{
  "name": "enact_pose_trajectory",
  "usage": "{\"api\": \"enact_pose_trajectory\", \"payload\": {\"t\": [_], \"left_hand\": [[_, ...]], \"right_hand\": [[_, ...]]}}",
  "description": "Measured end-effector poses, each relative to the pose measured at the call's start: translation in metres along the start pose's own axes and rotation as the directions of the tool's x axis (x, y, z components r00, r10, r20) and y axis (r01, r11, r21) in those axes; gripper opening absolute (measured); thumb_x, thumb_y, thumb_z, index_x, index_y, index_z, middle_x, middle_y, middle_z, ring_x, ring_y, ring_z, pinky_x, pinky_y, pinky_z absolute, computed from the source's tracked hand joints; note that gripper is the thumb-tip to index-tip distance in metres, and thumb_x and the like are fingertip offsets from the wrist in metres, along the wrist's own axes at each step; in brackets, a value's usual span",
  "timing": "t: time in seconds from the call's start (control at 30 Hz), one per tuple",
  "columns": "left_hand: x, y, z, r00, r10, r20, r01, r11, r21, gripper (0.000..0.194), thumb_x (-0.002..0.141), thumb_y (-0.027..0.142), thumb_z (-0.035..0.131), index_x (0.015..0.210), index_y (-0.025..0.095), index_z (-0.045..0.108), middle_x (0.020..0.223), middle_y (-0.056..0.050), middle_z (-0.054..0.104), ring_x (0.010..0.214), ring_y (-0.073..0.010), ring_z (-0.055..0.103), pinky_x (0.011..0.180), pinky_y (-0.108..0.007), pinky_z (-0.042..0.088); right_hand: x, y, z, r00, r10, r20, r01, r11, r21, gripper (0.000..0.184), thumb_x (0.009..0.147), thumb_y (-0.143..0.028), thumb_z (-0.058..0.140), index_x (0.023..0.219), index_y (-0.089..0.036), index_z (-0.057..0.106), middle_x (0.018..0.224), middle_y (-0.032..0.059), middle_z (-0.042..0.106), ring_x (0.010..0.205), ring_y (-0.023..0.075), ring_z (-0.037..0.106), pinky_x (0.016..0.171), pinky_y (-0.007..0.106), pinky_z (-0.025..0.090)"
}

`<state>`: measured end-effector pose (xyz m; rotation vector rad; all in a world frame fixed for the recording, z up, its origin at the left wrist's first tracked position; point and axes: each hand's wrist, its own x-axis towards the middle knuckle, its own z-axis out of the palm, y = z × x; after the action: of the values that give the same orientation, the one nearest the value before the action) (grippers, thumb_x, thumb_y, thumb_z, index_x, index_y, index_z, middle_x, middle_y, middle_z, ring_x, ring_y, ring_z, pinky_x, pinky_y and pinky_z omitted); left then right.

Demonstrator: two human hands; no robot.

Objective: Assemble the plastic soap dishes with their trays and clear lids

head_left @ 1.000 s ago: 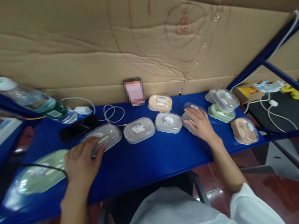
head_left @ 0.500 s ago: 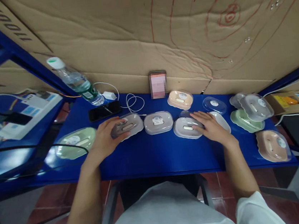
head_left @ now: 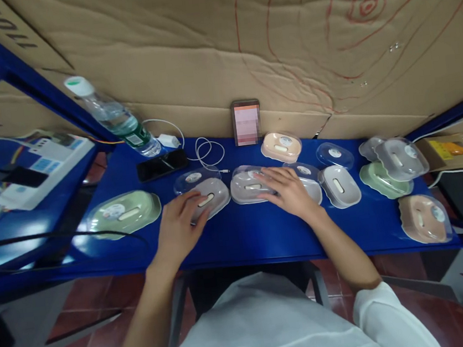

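My left hand (head_left: 181,222) curls over the left end of an uncovered grey soap dish (head_left: 220,192), thumb in front and fingers behind. Behind it lies a clear lid (head_left: 192,179) with a round label. My right hand (head_left: 290,190) closes on the right side of a clear lid (head_left: 243,176) over the middle grey soap dish (head_left: 240,193); whether the lid is lifted off cannot be told. Partly behind the right hand are another pale dish (head_left: 314,191) and its lid (head_left: 305,170). Beside these sits an uncovered grey dish (head_left: 348,188).
A lidded green dish (head_left: 143,208) is at left. A peach dish (head_left: 281,146) and a phone (head_left: 246,123) stand behind. More dishes, including a grey one (head_left: 403,158) stacked over green, sit at right. A water bottle (head_left: 126,127), dark phone (head_left: 162,165) and white cable (head_left: 211,152) occupy the back left.
The left dish's lid now lies behind it, and my left hand is on the dish, which has come nearer. My right hand has moved left from the right-hand dish to the middle one.
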<state>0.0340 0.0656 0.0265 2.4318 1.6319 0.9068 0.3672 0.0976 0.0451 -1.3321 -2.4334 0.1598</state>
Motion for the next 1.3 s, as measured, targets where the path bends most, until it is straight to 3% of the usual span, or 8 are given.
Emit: {"api": "enact_pose_trajectory", "payload": {"t": [0.2,0.4,0.63,0.77,0.9,1.0,1.1,1.3], "left_hand": [[-0.028,0.019,0.013,0.998,0.006,0.062,-0.014,0.990,0.139,0.024,0.106,0.033,0.060,0.124,0.022,0.070,0.130,-0.012,0.076,0.114,-0.0320,0.071,0.097,-0.048,0.045],[-0.026,0.021,0.004,0.990,0.008,0.144,-0.025,0.994,0.110,0.021,0.109,0.030,0.053,0.121,0.021,0.068,0.127,-0.012,0.076,0.112,-0.0319,0.070,0.096,-0.047,0.043],[-0.025,0.019,0.000,0.992,-0.011,0.129,0.002,0.998,0.066,0.029,0.112,0.034,0.048,0.132,0.022,0.065,0.136,-0.014,0.072,0.123,-0.0322,0.067,0.096,-0.045,0.044],[-0.017,0.014,0.004,0.995,0.001,0.105,-0.008,0.998,0.064,0.028,0.111,0.032,0.049,0.130,0.020,0.066,0.122,-0.012,0.078,0.114,-0.0307,0.071,0.097,-0.047,0.045],[-0.011,0.009,0.012,0.999,0.023,-0.023,-0.021,0.993,0.117,0.024,0.108,0.028,0.055,0.124,0.020,0.071,0.140,-0.015,0.071,0.128,-0.0347,0.065,0.111,-0.054,0.043],[-0.021,0.000,0.013,0.996,0.000,-0.093,0.013,0.991,0.136,0.027,0.105,0.020,0.055,0.128,0.020,0.071,0.150,-0.018,0.062,0.137,-0.0366,0.060,0.118,-0.059,0.040],[-0.042,-0.016,0.003,0.995,-0.029,-0.094,0.039,0.994,0.104,0.040,0.102,0.013,0.053,0.140,0.021,0.066,0.156,-0.021,0.054,0.144,-0.0379,0.055,0.117,-0.058,0.045],[-0.065,-0.045,-0.037,0.981,-0.140,-0.135,0.165,0.967,0.196,0.057,0.098,0.013,0.055,0.155,0.021,0.054,0.174,-0.019,0.032,0.161,-0.0437,0.033,0.130,-0.070,0.025]], "right_hand": [[-0.001,-0.006,0.000,0.992,0.031,-0.126,-0.035,0.999,-0.033,0.041,0.114,-0.033,0.045,0.150,-0.030,0.065,0.150,0.0053,0.068,0.143,0.0280,0.059,0.121,0.050,0.038],[-0.005,-0.022,0.019,0.984,-0.176,0.021,0.177,0.982,-0.072,0.041,0.109,-0.042,0.061,0.143,-0.020,0.068,0.144,0.0128,0.072,0.131,0.0299,0.066,0.109,0.047,0.043],[-0.002,-0.026,0.022,0.982,-0.187,0.014,0.187,0.982,-0.028,0.032,0.113,-0.035,0.053,0.135,-0.020,0.071,0.134,0.0088,0.078,0.120,0.0234,0.072,0.107,0.042,0.042],[0.001,-0.025,0.021,0.983,-0.172,-0.062,0.168,0.984,-0.058,0.031,0.113,-0.027,0.052,0.138,-0.025,0.070,0.141,0.0062,0.075,0.131,0.0220,0.067,0.117,0.043,0.036],[0.001,-0.023,0.010,0.975,-0.163,-0.153,0.132,0.972,-0.195,0.041,0.108,-0.009,0.048,0.142,-0.023,0.067,0.151,0.0079,0.067,0.144,0.0244,0.058,0.124,0.047,0.031],[-0.016,-0.028,-0.009,0.968,-0.137,-0.211,0.078,0.960,-0.268,0.047,0.103,-0.004,0.048,0.143,-0.020,0.067,0.152,0.0112,0.066,0.143,0.0274,0.058,0.123,0.049,0.033],[-0.052,-0.035,-0.020,0.981,-0.008,-0.194,-0.036,0.974,-0.224,0.042,0.106,-0.016,0.054,0.146,-0.022,0.064,0.145,0.0111,0.070,0.137,0.0278,0.062,0.119,0.046,0.039],[-0.118,-0.013,0.002,0.964,0.221,-0.147,-0.252,0.935,-0.248,0.056,0.110,-0.038,0.055,0.163,-0.021,0.045,0.155,0.0153,0.062,0.144,0.0334,0.056,0.121,0.052,0.036]]}}
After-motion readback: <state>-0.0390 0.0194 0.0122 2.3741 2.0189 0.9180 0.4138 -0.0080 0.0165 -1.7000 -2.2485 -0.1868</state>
